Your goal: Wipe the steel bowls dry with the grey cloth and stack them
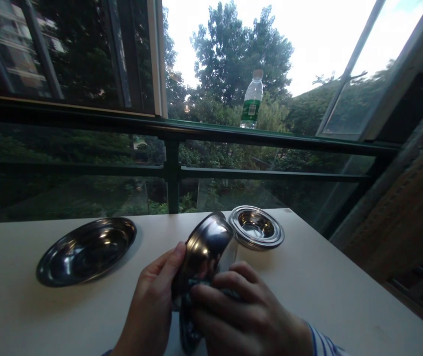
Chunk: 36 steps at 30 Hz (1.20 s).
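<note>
Water bottle (252,106) with green label stands on dark green railing (211,129); leafy trees (233,54) outside; white table (315,301); window frame (156,59) left of bottle.

The table (315,282) bears a dish (87,254) and seemingly stacked bowls (257,228).

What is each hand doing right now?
Left hand: closed, holding a tilted metal bowl.
Right hand: closed, holding a dark cloth-like item at the bowl.
</note>
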{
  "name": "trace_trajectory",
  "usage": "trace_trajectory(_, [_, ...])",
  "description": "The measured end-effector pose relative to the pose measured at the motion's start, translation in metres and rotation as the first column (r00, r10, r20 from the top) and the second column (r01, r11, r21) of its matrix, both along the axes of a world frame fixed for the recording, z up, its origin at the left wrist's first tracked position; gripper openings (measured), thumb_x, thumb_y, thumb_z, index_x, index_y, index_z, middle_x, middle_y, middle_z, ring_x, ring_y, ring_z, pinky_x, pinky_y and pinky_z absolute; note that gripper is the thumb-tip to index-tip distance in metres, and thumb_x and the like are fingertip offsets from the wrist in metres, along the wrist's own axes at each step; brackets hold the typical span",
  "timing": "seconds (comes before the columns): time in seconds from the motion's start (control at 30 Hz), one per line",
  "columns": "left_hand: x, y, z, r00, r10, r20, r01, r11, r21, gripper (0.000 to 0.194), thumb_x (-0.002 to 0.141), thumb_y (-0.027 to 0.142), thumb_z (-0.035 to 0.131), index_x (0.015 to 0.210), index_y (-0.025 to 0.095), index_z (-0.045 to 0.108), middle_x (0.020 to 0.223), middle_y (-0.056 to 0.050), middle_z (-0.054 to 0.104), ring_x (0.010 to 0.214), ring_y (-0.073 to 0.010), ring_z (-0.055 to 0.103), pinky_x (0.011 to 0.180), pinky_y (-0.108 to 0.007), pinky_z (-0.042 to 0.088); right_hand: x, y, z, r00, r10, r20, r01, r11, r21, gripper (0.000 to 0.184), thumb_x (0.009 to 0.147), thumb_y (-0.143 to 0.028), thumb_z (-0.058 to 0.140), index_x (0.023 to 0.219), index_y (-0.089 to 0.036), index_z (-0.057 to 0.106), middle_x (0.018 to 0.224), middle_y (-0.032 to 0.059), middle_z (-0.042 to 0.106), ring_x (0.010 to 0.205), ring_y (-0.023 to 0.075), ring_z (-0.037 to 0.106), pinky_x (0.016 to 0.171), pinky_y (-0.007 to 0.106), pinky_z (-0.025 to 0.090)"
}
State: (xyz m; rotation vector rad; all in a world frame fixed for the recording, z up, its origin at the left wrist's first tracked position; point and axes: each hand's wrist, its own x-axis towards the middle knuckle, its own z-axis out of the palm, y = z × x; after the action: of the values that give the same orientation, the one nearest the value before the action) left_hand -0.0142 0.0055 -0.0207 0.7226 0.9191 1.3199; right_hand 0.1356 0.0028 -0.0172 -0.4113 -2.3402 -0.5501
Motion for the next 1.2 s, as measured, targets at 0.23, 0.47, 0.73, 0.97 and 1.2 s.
trace_trajectory(0.23, [0.0,0.001,0.0,0.998,-0.005,0.063,0.008,0.999,-0.047,0.022,0.072,0.037,0.064,0.073,0.016,0.069,0.054,0.002,0.059,0.046,-0.0106,0.051,0.048,-0.022,0.044,0.007,0.01,-0.01,0.997,0.049,-0.059,-0.049,0.999,-0.002,0.015,0.081,-0.022,0.053,0.089,-0.017,0.065,0.095,-0.0004,0.069,0.075,0.0155,0.053,0.064,0.031,0.043])
trace_trajectory(0.47, [0.0,0.003,-0.004,0.998,0.051,-0.049,-0.055,0.995,-0.081,0.024,0.07,0.04,0.065,0.07,0.017,0.07,0.066,-0.003,0.066,0.062,-0.0153,0.06,0.057,-0.022,0.048,0.019,0.026,-0.02,0.927,-0.141,-0.348,0.046,0.963,-0.267,0.03,0.082,-0.014,0.047,0.111,-0.017,0.054,0.109,0.0105,0.063,0.091,0.0214,0.055,0.075,0.04,0.048])
trace_trajectory(0.73, [-0.001,0.002,-0.005,0.998,0.052,-0.029,-0.055,0.995,-0.082,0.026,0.07,0.04,0.065,0.074,0.015,0.07,0.062,0.0,0.063,0.059,-0.0132,0.057,0.055,-0.022,0.046,0.02,0.031,-0.021,0.923,-0.176,-0.341,0.082,0.958,-0.274,0.026,0.084,-0.013,0.048,0.108,-0.016,0.056,0.107,0.009,0.064,0.088,0.0206,0.055,0.076,0.039,0.047])
trace_trajectory(0.97, [0.0,0.003,-0.008,1.0,0.002,0.024,-0.001,0.999,-0.044,0.023,0.072,0.038,0.064,0.074,0.016,0.07,0.067,-0.001,0.065,0.058,-0.0123,0.056,0.054,-0.021,0.045,0.011,0.021,-0.022,0.978,0.026,-0.209,-0.048,0.994,-0.101,0.025,0.078,-0.019,0.055,0.102,-0.016,0.06,0.107,0.0066,0.065,0.083,0.0209,0.053,0.07,0.036,0.048])
trace_trajectory(1.2, [0.004,-0.001,-0.008,0.993,0.034,-0.114,-0.037,0.999,-0.026,0.025,0.073,0.039,0.063,0.075,0.015,0.071,0.065,-0.002,0.064,0.064,-0.0137,0.056,0.058,-0.021,0.043,0.017,0.027,-0.023,0.948,-0.143,-0.285,0.07,0.966,-0.249,0.029,0.081,-0.015,0.051,0.11,-0.015,0.056,0.11,0.0105,0.062,0.089,0.0219,0.054,0.076,0.039,0.046])
